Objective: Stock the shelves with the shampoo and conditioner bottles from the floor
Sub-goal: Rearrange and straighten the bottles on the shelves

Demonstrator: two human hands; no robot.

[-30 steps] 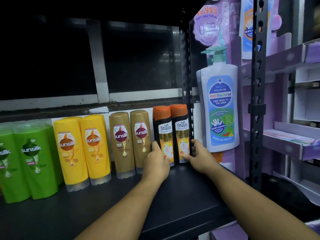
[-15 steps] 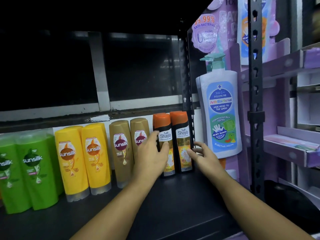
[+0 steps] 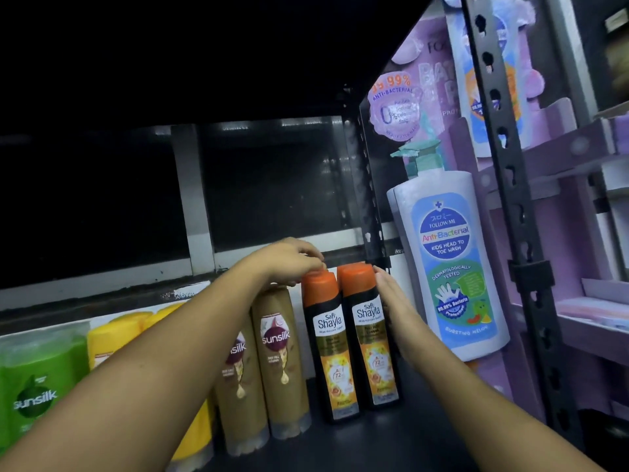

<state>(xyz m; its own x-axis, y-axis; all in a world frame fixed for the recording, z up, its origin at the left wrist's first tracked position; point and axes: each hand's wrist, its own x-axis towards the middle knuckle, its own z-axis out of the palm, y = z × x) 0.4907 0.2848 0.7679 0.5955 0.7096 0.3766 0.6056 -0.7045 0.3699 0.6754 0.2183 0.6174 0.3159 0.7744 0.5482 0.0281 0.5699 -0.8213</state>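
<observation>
Hands: left (image 3: pixel 289 260) curled over glossy orange cap (image 3: pixel 320 287), right (image 3: pixel 398 308) flat, open beside black bottle (image 3: pixel 372 349).

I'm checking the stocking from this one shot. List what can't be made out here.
1. Yellow bottles, head view: labels hidden behind the left forearm.
2. Green Sunsilk bottle: cut off by the left edge.
3. Left hand: fingertips curl behind the orange cap; grip unclear.
4. Floor stock: out of frame.
5. Small print on the Shayla bottles: too small.
</observation>
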